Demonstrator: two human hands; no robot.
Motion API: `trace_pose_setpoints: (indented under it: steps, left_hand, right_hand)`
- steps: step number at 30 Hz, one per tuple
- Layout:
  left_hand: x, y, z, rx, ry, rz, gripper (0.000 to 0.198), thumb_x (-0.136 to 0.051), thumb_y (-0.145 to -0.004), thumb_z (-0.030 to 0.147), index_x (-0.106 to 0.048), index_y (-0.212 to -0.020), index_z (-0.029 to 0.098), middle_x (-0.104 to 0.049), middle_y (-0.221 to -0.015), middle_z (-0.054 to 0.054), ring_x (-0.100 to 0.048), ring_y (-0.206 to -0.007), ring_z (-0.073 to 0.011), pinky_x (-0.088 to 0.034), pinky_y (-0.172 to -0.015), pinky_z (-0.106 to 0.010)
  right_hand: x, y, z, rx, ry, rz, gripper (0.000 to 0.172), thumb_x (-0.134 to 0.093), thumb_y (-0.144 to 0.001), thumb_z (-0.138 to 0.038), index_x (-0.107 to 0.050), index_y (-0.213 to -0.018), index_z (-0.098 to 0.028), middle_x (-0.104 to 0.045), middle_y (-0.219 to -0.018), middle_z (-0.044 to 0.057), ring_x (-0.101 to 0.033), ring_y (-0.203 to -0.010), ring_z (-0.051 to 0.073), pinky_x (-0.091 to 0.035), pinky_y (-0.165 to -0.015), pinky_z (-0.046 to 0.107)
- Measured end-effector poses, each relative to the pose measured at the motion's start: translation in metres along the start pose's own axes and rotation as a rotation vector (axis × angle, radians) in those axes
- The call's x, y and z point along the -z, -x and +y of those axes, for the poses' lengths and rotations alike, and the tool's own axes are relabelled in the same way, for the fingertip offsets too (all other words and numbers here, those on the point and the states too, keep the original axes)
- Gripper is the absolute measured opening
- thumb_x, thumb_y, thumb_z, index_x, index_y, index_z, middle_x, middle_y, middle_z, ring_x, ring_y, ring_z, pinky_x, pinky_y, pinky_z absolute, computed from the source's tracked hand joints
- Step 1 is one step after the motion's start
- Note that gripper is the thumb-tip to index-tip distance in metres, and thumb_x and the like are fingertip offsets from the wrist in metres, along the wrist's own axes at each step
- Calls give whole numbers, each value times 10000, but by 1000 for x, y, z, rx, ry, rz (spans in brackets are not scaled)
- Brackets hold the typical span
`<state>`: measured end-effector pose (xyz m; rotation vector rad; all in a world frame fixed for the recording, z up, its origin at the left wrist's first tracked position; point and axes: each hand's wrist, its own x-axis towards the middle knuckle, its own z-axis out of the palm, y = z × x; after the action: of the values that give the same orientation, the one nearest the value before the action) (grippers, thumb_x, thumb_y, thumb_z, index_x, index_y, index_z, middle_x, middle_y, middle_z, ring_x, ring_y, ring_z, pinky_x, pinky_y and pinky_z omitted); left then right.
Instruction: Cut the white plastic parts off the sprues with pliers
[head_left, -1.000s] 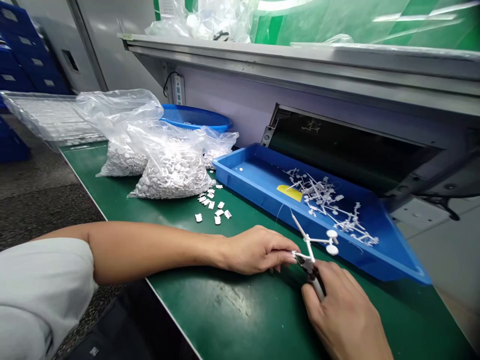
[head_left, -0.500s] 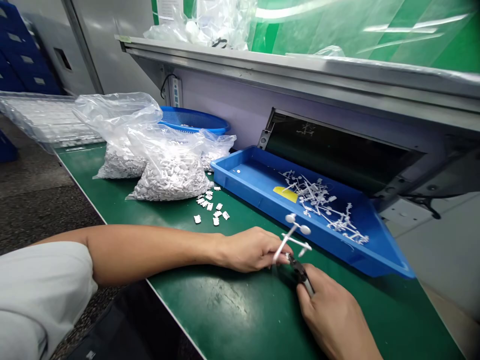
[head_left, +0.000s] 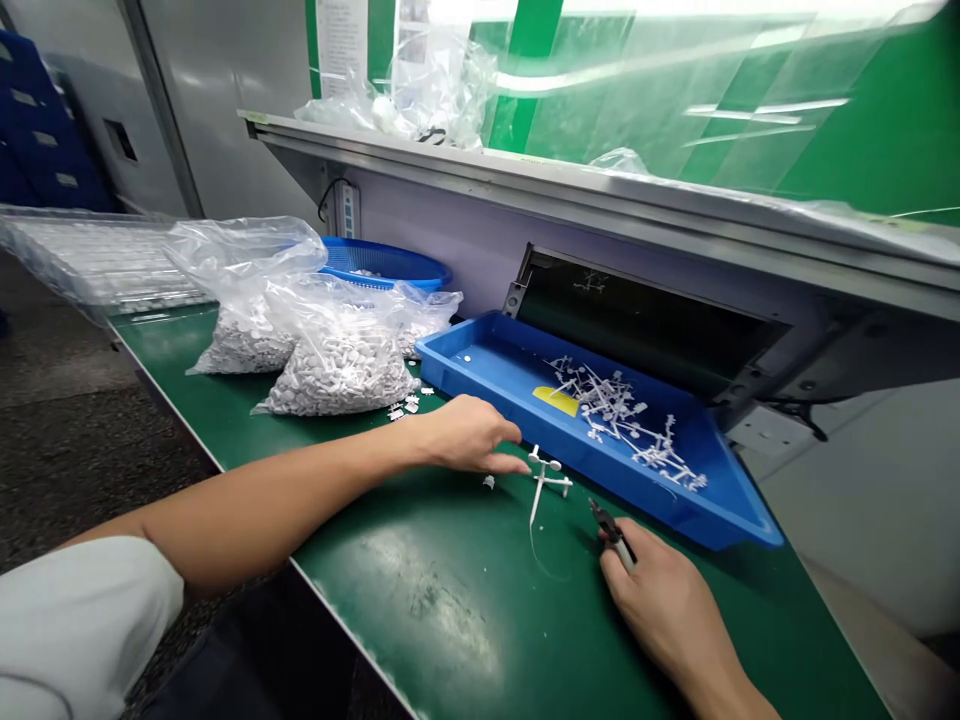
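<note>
Green bench mat [head_left: 420, 610] | left hand [head_left: 469, 436] open, palm down (empty) | right hand [head_left: 667, 590] gripping side cutters [head_left: 612, 530]

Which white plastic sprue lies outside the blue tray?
The white plastic sprue on the green mat, between the left hand and the right hand holding small cutters; the others lie heaped in the blue plastic tray.

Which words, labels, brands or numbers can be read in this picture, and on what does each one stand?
Nothing can be read clearly.
Paper sheet above the shelf: printed lines, too small to read.
Label on a blue crate: too blurred to read.
Yellow slip in the blue tray: no readable text.
Power strip: no readable marking.
</note>
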<state>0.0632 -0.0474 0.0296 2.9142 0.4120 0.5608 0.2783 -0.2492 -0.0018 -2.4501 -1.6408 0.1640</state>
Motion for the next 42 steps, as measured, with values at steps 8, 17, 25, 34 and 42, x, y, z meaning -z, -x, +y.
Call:
trace_pose_setpoints:
  steps: [8, 17, 25, 34, 42]
  left_hand:
    - [-31, -16, 6, -21, 204, 55, 276, -632, -862, 328, -668, -1111, 214, -660, -952, -66, -627, -860, -191, -448, -765, -248]
    - [-41, -14, 54, 334, 1509, -74, 403, -782, -736, 389, -681, -991, 94, -681, -823, -77, -652, -707, -146, -564, -674, -293]
    - [-48, -11, 56, 386, 1663, -8, 400, -833, -685, 352, -607, -894, 96, -688, -796, -87, -667, -657, -144, -571, -625, -278]
    - [-52, -10, 59, 418, 1760, -58, 389, -840, -682, 344, -610, -878, 98, -689, -804, -82, -667, -665, -135, -568, -621, -250]
    - [-53, -11, 54, 504, 1855, -157, 359, -846, -686, 305, -611, -866, 103, -681, -813, -68, -651, -646, -100, -565, -645, -217]
  right_hand:
    - [-3, 0, 0, 40, -4, 50, 212, -373, -905, -305, -578, -878, -258, -624, -788, -8, -581, -668, 176, -330, -538, 255]
    - [2, 2, 0, 29, -56, 166, 217, -384, -908, -303, -579, -997, -270, -630, -946, 9, -587, -838, 203, -408, -655, 299]
    - [-10, 4, -10, 238, -100, 286, 246, -440, -866, -262, -570, -1075, -250, -617, -1025, 43, -576, -949, 234, -445, -778, 360]
    - [-20, 2, -5, 305, -63, 361, 265, -475, -878, -325, -556, -1125, -271, -633, -1000, 32, -587, -918, 235, -456, -726, 350]
    - [-18, 2, -13, 166, -150, 197, 229, -403, -927, -415, -579, -912, -268, -654, -914, 25, -612, -784, 202, -419, -613, 284]
